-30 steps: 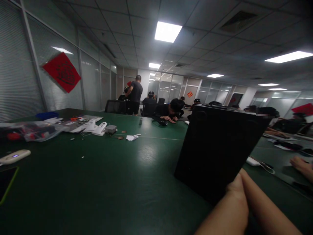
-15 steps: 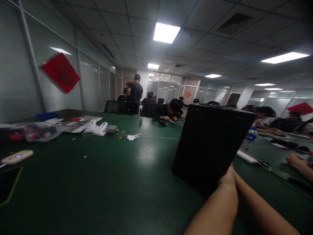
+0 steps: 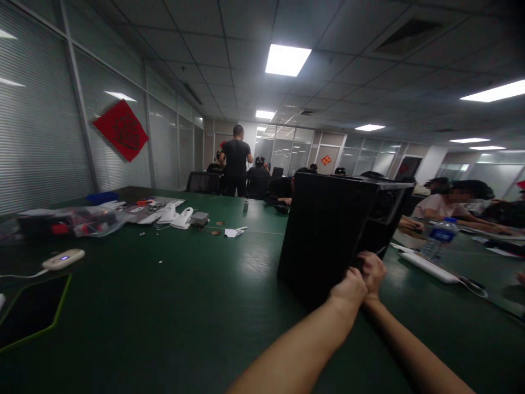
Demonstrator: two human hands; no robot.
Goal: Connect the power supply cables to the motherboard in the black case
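A black computer case (image 3: 324,235) stands upright on the green table, right of centre. Its broad side panel faces me, and a round fan grille (image 3: 384,203) shows near the top of its narrow right-hand side. My left hand (image 3: 349,287) is closed at the lower part of the edge between these two sides. Just beyond it, my right hand (image 3: 373,272) has curled fingers close against the narrow side. Something dark lies between the two hands, and a thin light line shows above the right one. What the fingers hold is too dark and partly hidden.
Left on the table (image 3: 197,306) lie a phone (image 3: 35,312), a white device (image 3: 63,260), a plastic bag of parts (image 3: 88,221) and a grey metal box (image 3: 199,219). At right stand a water bottle (image 3: 441,238) and a white bar (image 3: 430,266). Other people work around the room.
The case has turned, so its narrow side with the fan grille now shows. Both hands have come into fuller view beside it. My view has swung slightly left.
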